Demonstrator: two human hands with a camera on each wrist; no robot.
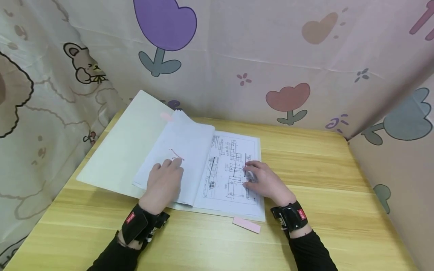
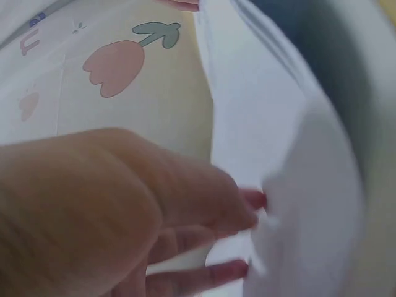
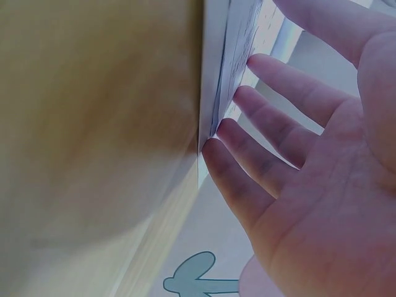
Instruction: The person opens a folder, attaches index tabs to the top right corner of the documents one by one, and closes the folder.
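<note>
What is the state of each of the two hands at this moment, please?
Left hand: open, touching the turned pages.
Right hand: open, touching the drawing page.

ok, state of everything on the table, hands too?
Cover: open, laid left
Turned pages: folded left over cover
Drawing page: exposed, face up
Pink strip: flat, at drawing page's near edge
Left hand: fingertips touching turned pages
Right hand: fingers spread, at drawing page's right side
</note>
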